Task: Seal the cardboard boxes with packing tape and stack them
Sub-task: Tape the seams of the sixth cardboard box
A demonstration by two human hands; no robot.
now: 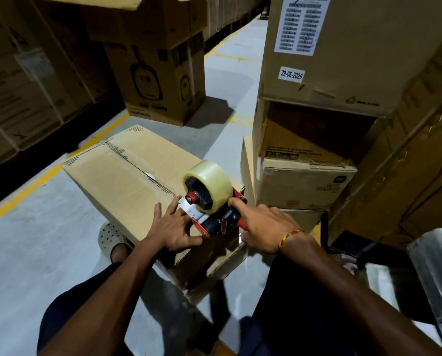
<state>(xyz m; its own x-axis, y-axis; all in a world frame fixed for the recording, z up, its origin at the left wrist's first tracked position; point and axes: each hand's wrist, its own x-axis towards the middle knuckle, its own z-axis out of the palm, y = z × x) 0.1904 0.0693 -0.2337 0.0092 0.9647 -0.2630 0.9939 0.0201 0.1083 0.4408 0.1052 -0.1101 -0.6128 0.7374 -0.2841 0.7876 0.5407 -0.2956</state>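
The right hand (263,224) has its fingers (236,204) curled round the black grip of one red metal tape dispenser (214,217), forefinger stretched forward along the frame beside the single roll of clear packing tape (212,185) mounted on it. The left hand (175,228) lies flat, fingers straight and spread, holding nothing, pressing on the top just left of the dispenser's nose. A red-and-yellow thread bracelet (290,236) circles the right wrist. Both forearms reach forward from the bottom edge, the knees apart on either side.

The dispenser sits at the near end of the centre seam of one plain brown cardboard box (127,173), flaps closed, resting on the grey floor (22,253). To the right stands a stack of three brown cartons (317,124). One printed carton (160,80) stands beyond.
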